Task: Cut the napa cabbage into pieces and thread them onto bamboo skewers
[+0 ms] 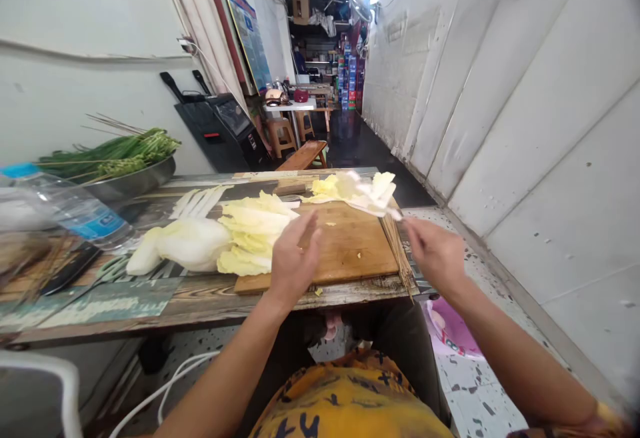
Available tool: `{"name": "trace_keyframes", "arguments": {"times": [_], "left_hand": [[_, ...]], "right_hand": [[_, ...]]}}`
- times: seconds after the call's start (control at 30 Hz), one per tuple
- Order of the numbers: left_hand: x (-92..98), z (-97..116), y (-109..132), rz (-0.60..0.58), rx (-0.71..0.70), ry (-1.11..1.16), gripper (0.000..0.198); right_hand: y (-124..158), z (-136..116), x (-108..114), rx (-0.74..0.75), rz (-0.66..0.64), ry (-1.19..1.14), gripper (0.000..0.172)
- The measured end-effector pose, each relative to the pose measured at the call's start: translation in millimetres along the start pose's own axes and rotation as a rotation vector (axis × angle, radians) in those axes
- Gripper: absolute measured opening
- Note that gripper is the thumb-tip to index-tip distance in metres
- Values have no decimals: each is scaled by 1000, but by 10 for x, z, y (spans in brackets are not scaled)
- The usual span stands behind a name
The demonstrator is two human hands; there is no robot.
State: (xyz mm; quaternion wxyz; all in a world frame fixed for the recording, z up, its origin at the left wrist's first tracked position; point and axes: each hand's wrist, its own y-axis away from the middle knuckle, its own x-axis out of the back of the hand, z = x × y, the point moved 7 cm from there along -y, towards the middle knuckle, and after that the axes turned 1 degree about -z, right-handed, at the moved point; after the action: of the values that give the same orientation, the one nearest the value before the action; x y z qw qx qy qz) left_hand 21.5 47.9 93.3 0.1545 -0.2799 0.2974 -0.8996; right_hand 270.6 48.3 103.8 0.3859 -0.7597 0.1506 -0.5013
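Observation:
My left hand point(296, 261) is over the left part of a wooden cutting board point(350, 241), its fingers stretched out and the thumb apart, with nothing in it. Close beside it, yellow napa cabbage leaves point(253, 228) lie fanned out. My right hand point(435, 251) is closed in a pinch past the board's right edge, at the end of what looks like a skewer of napa cabbage point(375, 198). Motion blurs the pale leaf pieces, and the stick itself barely shows. Thin bamboo skewers point(397, 248) lie along the board's right edge, under that hand.
White cabbage point(193, 243), a plastic water bottle point(83, 215), scissors point(107, 271) and a metal bowl of green vegetables point(133, 175) occupy the table's left. A pink tub point(457, 328) stands on the floor at right. Beyond the table is a wooden bench point(303, 156).

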Motion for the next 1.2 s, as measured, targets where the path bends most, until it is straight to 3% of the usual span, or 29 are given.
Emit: {"name": "trace_keyframes", "arguments": {"times": [0.13, 0.23, 0.4, 0.47, 0.6, 0.7, 1.2], "left_hand": [[-196, -265, 290, -89, -129, -228, 39], [-285, -334, 497, -147, -246, -310, 39], [-524, -199, 706, -358, -435, -458, 44], [-626, -211, 696, -428, -401, -525, 51], [-726, -330, 583, -438, -260, -615, 59], [-764, -397, 528, -442, -215, -653, 64], [-825, -395, 522, -501, -210, -705, 62]], "right_hand": [[405, -263, -657, 157, -284, 261, 30], [643, -389, -876, 162, -393, 247, 24], [676, -449, -837, 85, -478, 240, 19], [651, -457, -778, 65, -544, 249, 19], [685, -423, -708, 6, -755, 277, 23], [737, -398, -696, -15, -832, 252, 33], [764, -410, -736, 28, -798, 198, 40]]}}
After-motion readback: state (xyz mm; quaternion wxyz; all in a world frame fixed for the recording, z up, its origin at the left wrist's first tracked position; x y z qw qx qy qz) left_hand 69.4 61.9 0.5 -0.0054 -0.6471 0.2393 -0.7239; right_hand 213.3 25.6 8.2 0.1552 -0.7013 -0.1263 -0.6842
